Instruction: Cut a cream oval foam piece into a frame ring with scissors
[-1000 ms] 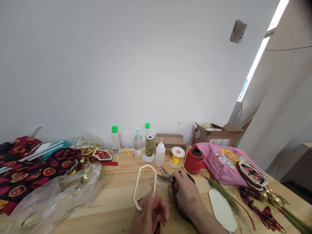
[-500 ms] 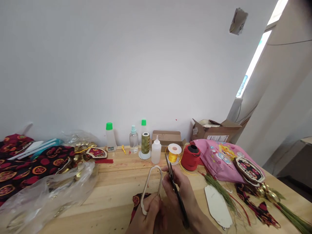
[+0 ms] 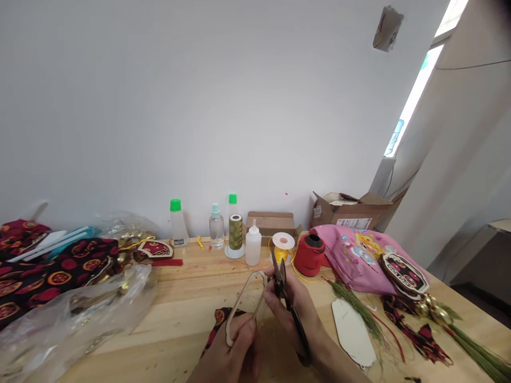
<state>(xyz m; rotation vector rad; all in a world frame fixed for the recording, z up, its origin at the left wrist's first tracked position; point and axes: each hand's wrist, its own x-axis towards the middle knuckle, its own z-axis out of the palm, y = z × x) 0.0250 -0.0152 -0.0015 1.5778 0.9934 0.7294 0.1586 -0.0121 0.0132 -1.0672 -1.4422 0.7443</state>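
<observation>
My left hand [image 3: 237, 346] is closed on a pale, thin frame [image 3: 238, 303] with an open middle, which stands tilted up above the table. In my right hand [image 3: 297, 308] is a pair of scissors [image 3: 295, 322] with black handles, blades pointing up and slightly apart. The fingertips of my right hand are close to the frame's upper right side; I cannot tell whether they touch it. Dark patterned fabric [image 3: 217, 322] lies beneath and beside my left hand, partly hidden by it.
Behind my hands stand a white squeeze bottle [image 3: 253, 247], a green thread spool [image 3: 236, 234], a yellow cord spool [image 3: 282, 247] and a red thread cone [image 3: 310, 256]. A white plaque [image 3: 353, 332] and green tassels [image 3: 355, 303] lie right. A plastic bag [image 3: 99, 308] lies left.
My left hand and the frame have shifted a little left and down. The scissor blades look slightly wider apart. The whole view has moved slightly.
</observation>
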